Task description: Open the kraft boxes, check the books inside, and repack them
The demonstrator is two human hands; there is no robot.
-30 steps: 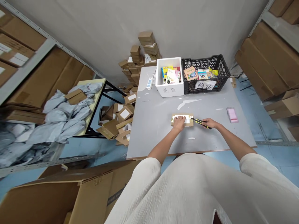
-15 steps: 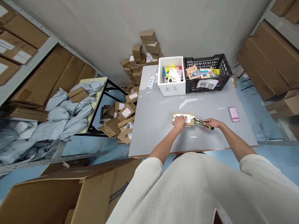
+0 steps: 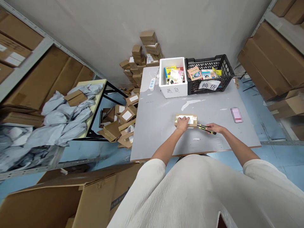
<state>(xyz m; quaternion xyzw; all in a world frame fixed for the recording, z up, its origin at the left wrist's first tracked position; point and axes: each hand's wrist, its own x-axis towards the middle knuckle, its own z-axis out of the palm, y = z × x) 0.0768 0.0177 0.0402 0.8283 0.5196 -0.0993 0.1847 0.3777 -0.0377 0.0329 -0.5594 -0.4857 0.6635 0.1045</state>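
The left hand (image 3: 182, 123), fingers slightly spread, presses the small carton (image 3: 193, 120) on the worktop (image 3: 161, 136), hiding part of its label; its long axis runs left-right. The right hand (image 3: 212, 128) grips the cutter (image 3: 204, 127), handle partly hidden, tip at the carton's right end.

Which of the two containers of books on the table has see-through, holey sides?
The black crate, on the right: its walls are open latticework, while the white box beside it has solid walls.

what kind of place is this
Probably a parcel packing or returns room: packed shelves, grey mailing bags heaped at the left, and a right hand holding a cutter at a small labelled box.
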